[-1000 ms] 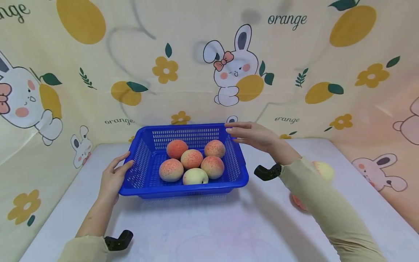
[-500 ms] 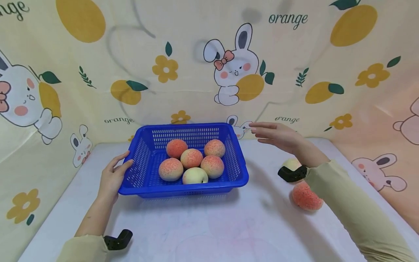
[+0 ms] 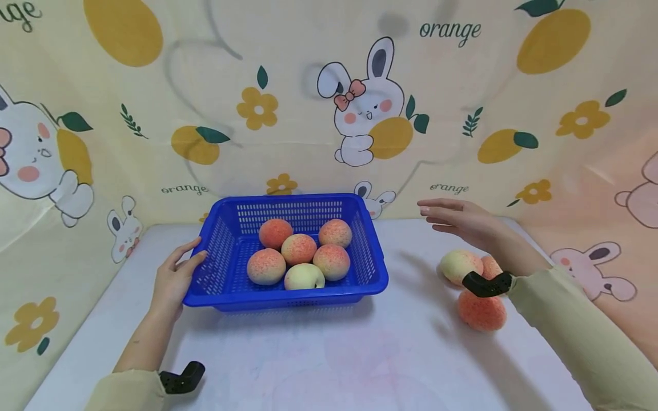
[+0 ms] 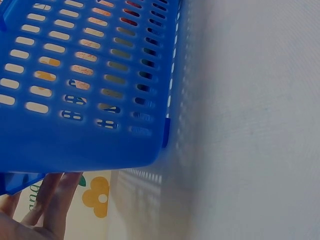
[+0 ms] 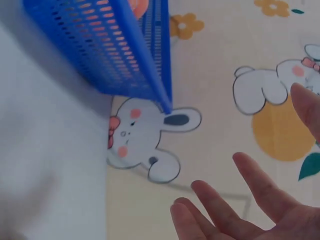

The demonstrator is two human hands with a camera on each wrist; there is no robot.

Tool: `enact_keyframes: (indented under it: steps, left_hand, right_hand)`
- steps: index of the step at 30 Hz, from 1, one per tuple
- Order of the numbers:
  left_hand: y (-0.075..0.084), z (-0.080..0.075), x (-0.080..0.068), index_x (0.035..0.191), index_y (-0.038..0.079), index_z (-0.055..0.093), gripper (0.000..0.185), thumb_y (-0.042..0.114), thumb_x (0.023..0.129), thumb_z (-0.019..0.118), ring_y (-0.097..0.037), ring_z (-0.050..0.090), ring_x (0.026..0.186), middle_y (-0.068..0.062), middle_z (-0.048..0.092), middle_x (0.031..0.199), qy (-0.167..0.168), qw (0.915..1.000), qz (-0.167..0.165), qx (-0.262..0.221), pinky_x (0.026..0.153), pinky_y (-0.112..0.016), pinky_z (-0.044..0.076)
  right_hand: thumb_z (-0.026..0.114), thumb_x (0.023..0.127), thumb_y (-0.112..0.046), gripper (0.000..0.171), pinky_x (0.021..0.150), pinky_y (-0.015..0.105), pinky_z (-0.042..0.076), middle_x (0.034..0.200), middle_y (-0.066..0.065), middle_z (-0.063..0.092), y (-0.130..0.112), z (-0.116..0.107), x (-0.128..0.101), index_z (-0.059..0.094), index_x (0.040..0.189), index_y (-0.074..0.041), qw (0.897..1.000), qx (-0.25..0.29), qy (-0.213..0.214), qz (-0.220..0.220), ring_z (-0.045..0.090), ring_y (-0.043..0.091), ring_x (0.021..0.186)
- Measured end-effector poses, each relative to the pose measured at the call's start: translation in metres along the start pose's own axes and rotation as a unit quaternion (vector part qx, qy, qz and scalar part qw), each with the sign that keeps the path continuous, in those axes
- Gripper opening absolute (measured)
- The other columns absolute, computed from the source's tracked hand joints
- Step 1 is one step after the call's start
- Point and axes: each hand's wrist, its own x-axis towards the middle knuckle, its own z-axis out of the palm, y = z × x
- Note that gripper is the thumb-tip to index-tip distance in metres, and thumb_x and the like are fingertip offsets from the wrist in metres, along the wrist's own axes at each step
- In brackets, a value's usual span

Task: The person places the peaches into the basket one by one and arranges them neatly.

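Peaches fill the middle of a blue plastic basket (image 3: 285, 298), several reddish ones such as this peach (image 3: 266, 266) and one pale yellow-green peach (image 3: 304, 277) at the front. My left hand (image 3: 172, 279) holds the basket's left rim; its fingers (image 4: 59, 202) show at the basket's end in the left wrist view. My right hand (image 3: 465, 222) hovers above the table, right of the basket, fingers extended and spread, holding nothing. Beneath that wrist lie a yellowish peach (image 3: 459, 267), a red peach (image 3: 481, 311) and a third peach (image 3: 490, 266) partly covered by the wrist.
The white table (image 3: 329, 354) ends at a cream cloth backdrop (image 3: 298, 34) printed with rabbits, oranges and flowers. Black camera mounts sit on both wrists, the left mount (image 3: 182, 378) low over the table and the right mount (image 3: 487, 284) overlapping the loose peaches.
My right hand has drawn away from the basket's right rim to the right, bringing the loose peaches into sight. The left hand and the basket have hardly moved.
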Motion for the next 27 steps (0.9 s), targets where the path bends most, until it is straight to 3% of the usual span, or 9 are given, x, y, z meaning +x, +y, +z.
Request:
enact_keyframes:
  steps: [7,14,21,27]
  left_hand:
    - [-0.001,0.000,-0.001,0.147,0.031,0.040,0.056,0.047,0.095,0.053,-0.001,0.058,0.084,-0.019,0.050,0.140,-0.003,1.0000,0.000,-0.006,0.068,-0.017,0.052]
    - [0.000,0.000,-0.001,0.146,0.031,0.040,0.056,0.048,0.094,0.054,0.000,0.059,0.082,-0.019,0.051,0.139,-0.003,1.0000,0.001,-0.007,0.068,-0.017,0.052]
    - [0.000,-0.001,-0.001,0.147,0.031,0.038,0.057,0.048,0.095,0.052,-0.002,0.058,0.086,-0.019,0.050,0.140,-0.006,1.0000,0.000,-0.002,0.069,-0.017,0.052]
    - [0.001,-0.001,-0.001,0.147,0.031,0.039,0.056,0.047,0.095,0.053,-0.001,0.058,0.083,-0.019,0.051,0.138,-0.005,1.0000,0.001,-0.006,0.068,-0.017,0.052]
  right_hand:
    - [0.050,0.098,-0.042,0.066,0.114,0.045,0.026,0.149,0.016,0.033,0.018,-0.003,-0.012,0.031,0.146,-0.002,0.999,-0.001,0.036,0.026,0.030,0.032,0.139]
    - [0.054,0.092,-0.054,0.078,0.115,0.050,0.021,0.151,0.016,0.034,0.034,-0.004,-0.023,0.031,0.149,-0.007,0.995,-0.031,0.075,0.064,0.028,0.034,0.140]
    - [0.056,0.090,-0.055,0.084,0.109,0.067,0.011,0.159,0.021,0.008,0.042,-0.003,-0.028,0.022,0.153,-0.009,0.990,-0.036,0.093,0.099,0.008,0.048,0.143]
    - [0.056,0.087,-0.062,0.093,0.105,0.072,0.014,0.160,0.022,0.001,0.050,-0.001,-0.032,0.015,0.155,-0.014,0.985,-0.023,0.099,0.140,0.003,0.048,0.143]
